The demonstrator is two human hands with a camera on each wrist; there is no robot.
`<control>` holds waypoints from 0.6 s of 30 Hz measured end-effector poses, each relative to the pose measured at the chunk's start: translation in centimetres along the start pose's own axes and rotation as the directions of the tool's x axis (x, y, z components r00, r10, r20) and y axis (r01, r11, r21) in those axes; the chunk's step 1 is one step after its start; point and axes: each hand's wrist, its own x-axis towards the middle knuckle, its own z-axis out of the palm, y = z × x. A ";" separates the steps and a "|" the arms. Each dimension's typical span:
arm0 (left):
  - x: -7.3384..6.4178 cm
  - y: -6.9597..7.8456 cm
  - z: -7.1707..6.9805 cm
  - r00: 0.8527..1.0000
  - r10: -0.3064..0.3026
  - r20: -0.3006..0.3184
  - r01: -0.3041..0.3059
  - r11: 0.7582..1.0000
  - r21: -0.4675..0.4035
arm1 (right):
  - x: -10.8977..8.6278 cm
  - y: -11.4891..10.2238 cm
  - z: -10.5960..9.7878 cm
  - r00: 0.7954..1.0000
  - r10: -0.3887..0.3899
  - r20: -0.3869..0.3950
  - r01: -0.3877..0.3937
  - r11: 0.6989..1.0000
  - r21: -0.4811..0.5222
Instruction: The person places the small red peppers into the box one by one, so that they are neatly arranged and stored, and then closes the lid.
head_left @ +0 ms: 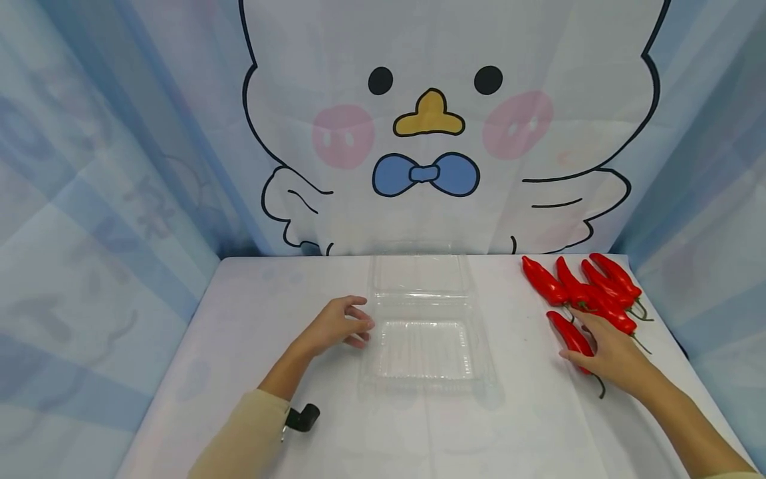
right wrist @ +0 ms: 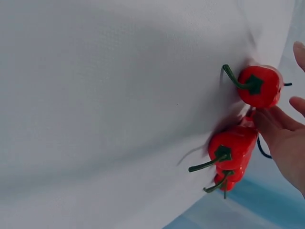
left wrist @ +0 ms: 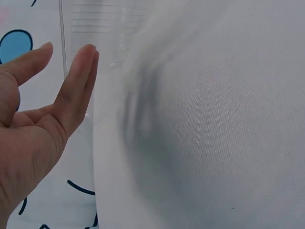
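Note:
A clear plastic clamshell box (head_left: 426,386) lies with its lid (head_left: 421,274) folded back toward the far edge. My left hand (head_left: 346,324) is beside the box's left side, fingers loosely extended and holding nothing; in the left wrist view this hand (left wrist: 47,105) has its thumb apart from the fingers. My right hand (head_left: 616,352) reaches over the nearest red chili pepper (head_left: 568,332), thumb on one side and fingers on the other. In the right wrist view the fingers (right wrist: 276,125) are right at the side of that pepper (right wrist: 261,88), not curled round it.
Several more red peppers (head_left: 544,283) with green stems lie grouped at the table's back right corner, just beyond my right hand. White cloth covers the table (head_left: 251,319). A curtain (head_left: 287,80) with a cartoon bird hangs behind it, and blue curtains (head_left: 90,233) flank both sides.

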 end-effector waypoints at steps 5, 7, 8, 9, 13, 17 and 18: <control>0.0 -0.1 0.1 1.000 -0.019 0.016 0.019 1.000 0.001 | 0.1 0.2 0.5 0.999 0.035 0.025 -0.035 0.999 0.000; 0.0 -0.1 0.2 0.999 -0.027 0.019 0.028 1.000 -0.010 | 0.1 0.2 0.6 0.998 0.047 0.033 -0.046 0.999 -0.005; 0.0 0.0 0.2 0.999 -0.034 0.019 0.034 0.999 -0.016 | 0.1 0.2 0.7 0.998 0.050 0.036 -0.050 0.999 -0.007; 0.0 -0.1 0.3 0.999 -0.040 0.019 0.041 0.999 -0.024 | 0.1 0.2 0.8 0.998 0.053 0.038 -0.053 0.999 -0.010; 0.1 -0.1 0.3 0.998 -0.051 0.028 0.053 0.997 -0.052 | 0.1 0.2 1.0 0.997 0.059 0.040 -0.059 0.998 -0.011; 0.2 -0.2 0.2 0.998 -0.058 0.037 0.061 0.996 -0.066 | 0.0 0.2 1.1 0.997 0.058 0.044 -0.058 0.998 -0.005; 0.2 -0.2 0.2 0.997 -0.060 0.040 0.062 0.996 -0.070 | -0.1 0.2 1.2 0.997 0.056 0.044 -0.056 0.998 -0.001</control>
